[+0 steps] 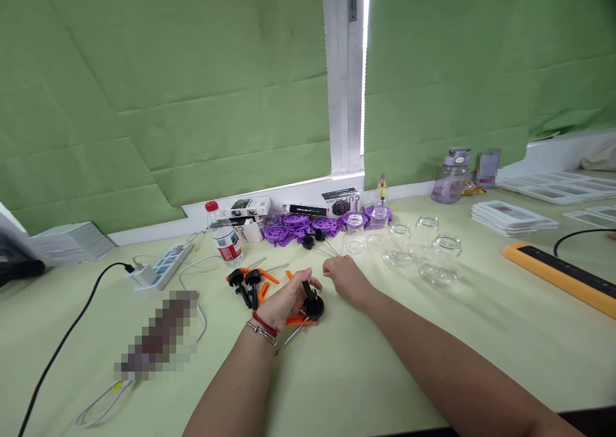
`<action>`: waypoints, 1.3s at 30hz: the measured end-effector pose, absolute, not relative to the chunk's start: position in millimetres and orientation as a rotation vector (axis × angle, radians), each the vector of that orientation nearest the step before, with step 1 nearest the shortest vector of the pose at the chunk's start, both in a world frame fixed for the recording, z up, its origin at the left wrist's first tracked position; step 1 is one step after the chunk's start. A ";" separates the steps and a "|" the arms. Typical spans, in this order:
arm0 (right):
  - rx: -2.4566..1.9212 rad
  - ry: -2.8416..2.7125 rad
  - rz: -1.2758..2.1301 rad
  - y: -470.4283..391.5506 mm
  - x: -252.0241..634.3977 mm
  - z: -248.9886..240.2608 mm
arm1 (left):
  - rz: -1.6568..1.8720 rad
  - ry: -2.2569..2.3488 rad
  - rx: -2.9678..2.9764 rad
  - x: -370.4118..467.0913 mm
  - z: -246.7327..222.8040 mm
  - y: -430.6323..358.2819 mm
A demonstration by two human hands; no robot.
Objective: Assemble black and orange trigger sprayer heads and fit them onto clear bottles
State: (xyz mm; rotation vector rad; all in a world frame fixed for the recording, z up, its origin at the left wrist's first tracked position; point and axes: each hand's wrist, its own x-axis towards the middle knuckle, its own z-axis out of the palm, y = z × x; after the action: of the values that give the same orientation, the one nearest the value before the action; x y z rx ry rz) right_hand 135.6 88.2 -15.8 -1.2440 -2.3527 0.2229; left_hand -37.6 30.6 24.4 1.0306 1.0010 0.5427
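My left hand [285, 301] is wrapped around a black pump-like head [314, 306] with an orange lever and a thin metal rod, which points down toward the table. My right hand [350, 278] is at the middle of the table with its fingers curled downward; what the fingertips hold, if anything, is hidden. Just beyond it lie two similar black heads [308, 241] with metal rods reaching toward the hand. Left of my left hand, two more black heads [252, 279] with orange levers [264, 291] and rods lie on the table.
Several clear glass jars [440, 260] stand upside down at right. Purple plastic parts [296, 224] and small boxes [341, 203] line the back. A water bottle [224, 235], a power strip [166, 265] and cables are at left. An orange-and-black bar [563, 275] lies at far right.
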 end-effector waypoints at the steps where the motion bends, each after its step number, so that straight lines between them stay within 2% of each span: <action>1: -1.178 -2.268 0.330 83.3 136.4 -11.8 | 0.542 1.005 1.029 -37.2 24.6 30.3; 4: -0.903 -2.047 0.684 67.7 137.4 -2.1 | 0.581 1.015 1.023 -35.0 24.9 29.0; 7: -0.732 -1.967 0.851 58.7 136.0 1.4 | 0.612 1.022 1.012 -32.9 24.3 28.3; 23: -0.630 -2.095 0.811 58.2 136.1 3.1 | 0.589 1.010 1.087 -31.7 22.6 26.9; 39: -0.541 -2.094 1.072 69.7 138.1 -2.0 | 0.595 1.080 1.134 -28.0 28.3 21.9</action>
State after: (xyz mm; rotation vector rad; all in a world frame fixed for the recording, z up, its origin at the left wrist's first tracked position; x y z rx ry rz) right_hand 138.1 69.7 -2.0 -0.5413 -2.0938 1.0718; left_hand -28.0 21.9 28.3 1.1337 1.0800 0.5948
